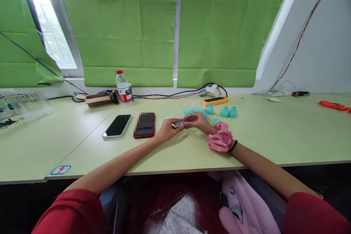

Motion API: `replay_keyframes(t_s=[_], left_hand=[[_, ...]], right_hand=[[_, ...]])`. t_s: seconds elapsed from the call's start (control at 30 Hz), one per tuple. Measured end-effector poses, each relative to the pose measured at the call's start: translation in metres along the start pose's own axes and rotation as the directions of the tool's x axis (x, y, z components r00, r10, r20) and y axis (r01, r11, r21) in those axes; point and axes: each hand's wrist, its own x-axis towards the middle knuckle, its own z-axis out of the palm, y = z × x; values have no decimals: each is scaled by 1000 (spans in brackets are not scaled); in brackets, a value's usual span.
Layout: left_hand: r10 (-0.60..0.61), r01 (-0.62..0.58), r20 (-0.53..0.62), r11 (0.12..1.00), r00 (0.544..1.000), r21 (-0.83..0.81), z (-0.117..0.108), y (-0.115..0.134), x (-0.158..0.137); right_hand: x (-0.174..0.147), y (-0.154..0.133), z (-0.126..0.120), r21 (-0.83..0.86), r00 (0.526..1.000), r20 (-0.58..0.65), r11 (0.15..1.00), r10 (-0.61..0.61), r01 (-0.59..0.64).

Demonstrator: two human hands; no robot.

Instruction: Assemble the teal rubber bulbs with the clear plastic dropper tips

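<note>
Pale table, green blinds at twelve o'clock; clear plastic piece near centre, left hand and right hand pinching it; teal cups at two o'clock; seemingly a two-handed adjusting step, next move likely needing steady fingertips

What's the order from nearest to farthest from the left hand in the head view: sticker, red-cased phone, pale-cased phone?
1. Red-cased phone: just left of the left hand.
2. Pale-cased phone: farther left, past the red-cased phone.
3. Sticker: far left, near the front edge of the table.
</note>
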Motion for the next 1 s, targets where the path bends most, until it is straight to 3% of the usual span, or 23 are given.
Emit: replay_keyframes(t_s=[0.23,1.0], left_hand=[[19,-18,14,999,1000,-39,-1,5,0],[60,-62,26,995,998,75,-3,9,-1]], right_hand=[[1,4,-2,18,1000,29,1000,-10,9],[0,5,-2,10,999,49,1000,1,-1]])
